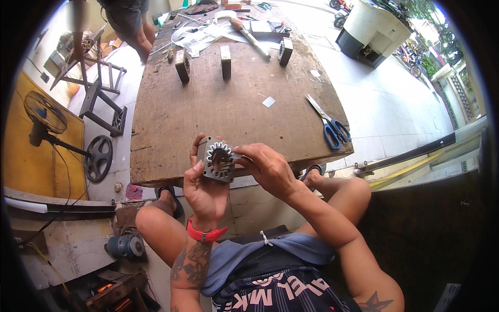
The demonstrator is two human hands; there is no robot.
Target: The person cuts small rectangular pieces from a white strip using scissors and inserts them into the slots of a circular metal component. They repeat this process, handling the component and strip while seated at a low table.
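My left hand (pixel 205 193) is closed around a square-cornered motor stator core (pixel 209 170), holding it up by the near edge of the table. White liners stand round the stator's inner ring of slots. At its right side, my right hand (pixel 267 169) is closed in a pinch, fingertips at the bore. A small greyish piece shows at those fingertips, too small to name. Scissors (pixel 332 130) with blue handles lie to the right on the table, and a small white sheet piece (pixel 268 102) lies beyond my hands.
Three more stator cores (pixel 225 62) stand across the wooden table (pixel 171 114). Behind them are a wooden-handled tool (pixel 249 39) and clear plastic scraps (pixel 195 41). A standing fan (pixel 46 112) and a metal frame (pixel 101 104) are at left. Another person (pixel 127 21) stands at the far left.
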